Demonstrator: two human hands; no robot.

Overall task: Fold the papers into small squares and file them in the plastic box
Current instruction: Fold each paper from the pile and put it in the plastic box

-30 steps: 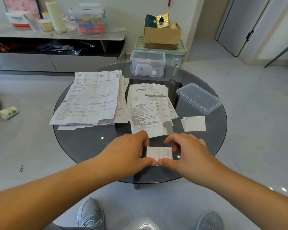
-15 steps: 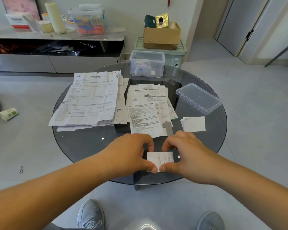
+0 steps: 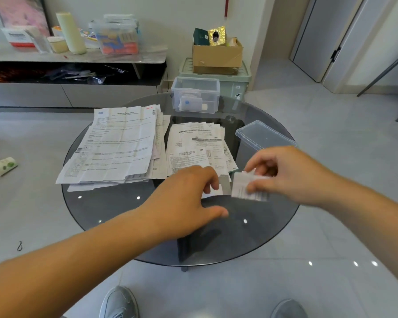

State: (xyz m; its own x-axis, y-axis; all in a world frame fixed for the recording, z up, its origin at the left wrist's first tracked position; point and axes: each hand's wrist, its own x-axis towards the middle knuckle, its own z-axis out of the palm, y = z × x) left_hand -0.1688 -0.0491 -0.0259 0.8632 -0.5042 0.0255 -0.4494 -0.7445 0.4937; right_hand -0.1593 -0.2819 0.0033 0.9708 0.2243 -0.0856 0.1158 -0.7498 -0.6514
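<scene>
My right hand (image 3: 285, 175) pinches a small folded paper (image 3: 246, 188), blurred, above the right part of the round glass table (image 3: 115, 214). My left hand (image 3: 189, 203) hovers over the table's middle with loose fingers, near the lower edge of the smaller paper stack (image 3: 198, 148); whether it touches a sheet is unclear. A larger stack of unfolded papers (image 3: 117, 143) lies at the left. The clear plastic box (image 3: 195, 95), holding folded squares, stands at the table's far edge. Its lid (image 3: 262, 136) lies at the right. My right hand hides the folded pile seen earlier.
A low cabinet (image 3: 74, 58) with bottles and a container runs along the back wall. A cardboard box (image 3: 216, 56) sits on a green bin (image 3: 239, 81) behind the table. A crumpled packet (image 3: 2, 166) lies on the floor at left. My shoes (image 3: 120, 304) show below.
Both hands left the folded paper's spot at the near edge. My right hand lifted the folded paper up and to the right; my left hand let go and moved forward.
</scene>
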